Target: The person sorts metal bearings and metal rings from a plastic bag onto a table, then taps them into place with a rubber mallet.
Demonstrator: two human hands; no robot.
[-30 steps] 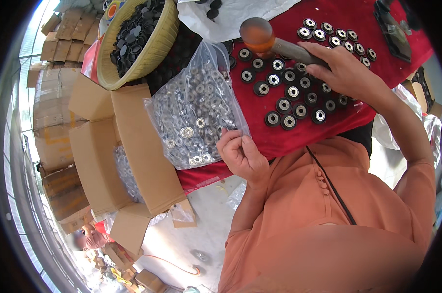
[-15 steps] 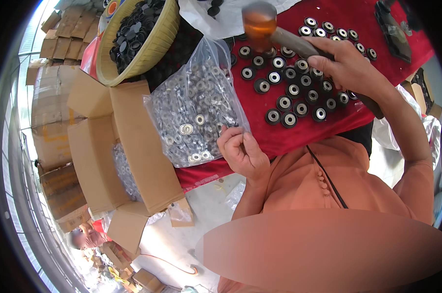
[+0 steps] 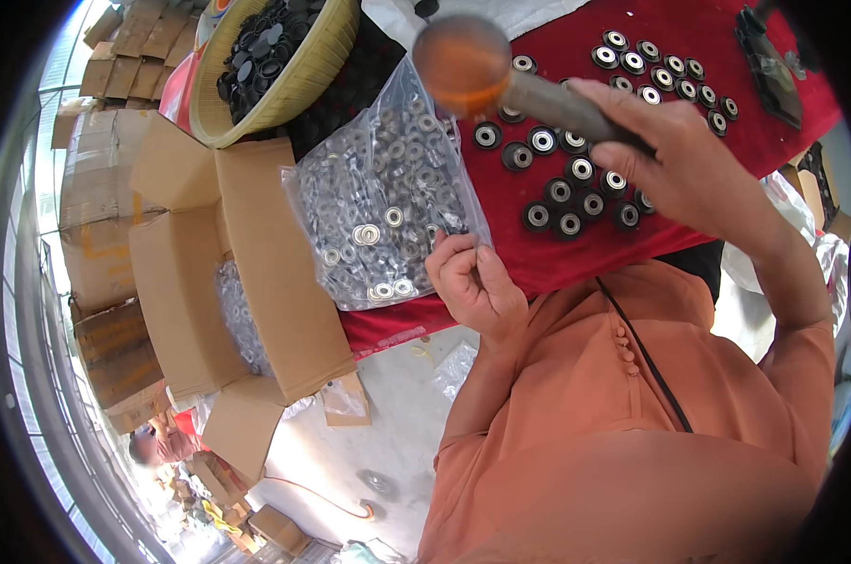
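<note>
My right hand [image 3: 675,155] is wrapped round the handle of a mallet [image 3: 461,70] with an amber head, raised over the red cloth [image 3: 505,268]. Below it stand several black round wheels with metal bearings in their centres [image 3: 592,204], partly hidden by the mallet and hand. My left hand [image 3: 479,289] is curled with the thumb against the fingers, beside the lower right edge of a clear plastic bag [image 3: 355,169]. What it holds, if anything, is hidden. The bag is full of small metal ring bearings [image 3: 394,216], with a few lying on top.
Left of the bag is an open cardboard box [image 3: 284,273] with plastic-wrapped parts inside. A yellow basket [image 3: 327,75] of black caps stands at the far left. A dark metal tool [image 3: 767,70] lies at the far right. Stacked cartons [image 3: 110,216] line the left; a person [image 3: 167,444] shows beyond.
The mallet has moved left and looks larger, its head now over the bag's upper right corner. My left hand stays curled in nearly the same place. The view has shifted slightly.
</note>
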